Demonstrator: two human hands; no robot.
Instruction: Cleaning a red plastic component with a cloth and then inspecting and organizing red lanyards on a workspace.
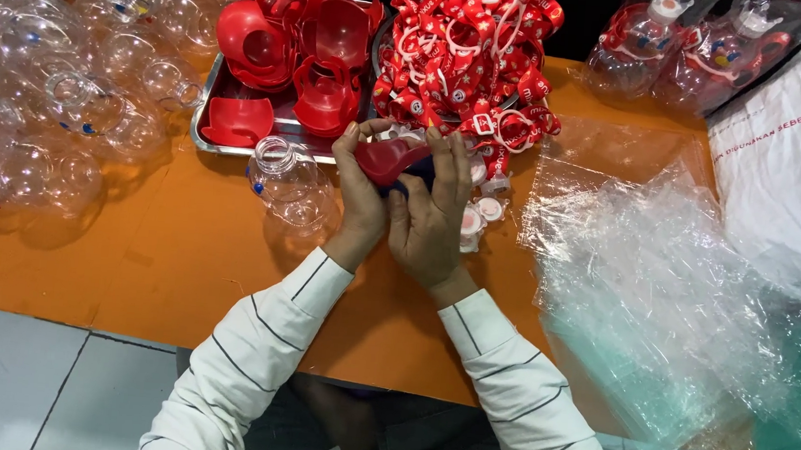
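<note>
Both hands meet over the orange table (179,255), gripping one red plastic cup-shaped piece (385,160). My left hand (361,198) holds its left side with the thumb on top. My right hand (432,213) wraps its right side, where a dark blue part shows under the fingers. A clear round plastic bottle (291,183) lies just left of my left hand. Small white and red caps (480,212) sit beside my right hand.
A metal tray (206,124) holds several red plastic pieces (324,52). A heap of red and white straps (466,54) lies behind the hands. Many clear bottles (59,84) pile at left. Clear plastic bags (662,293) cover the right side; finished bottles (681,47) stand far right.
</note>
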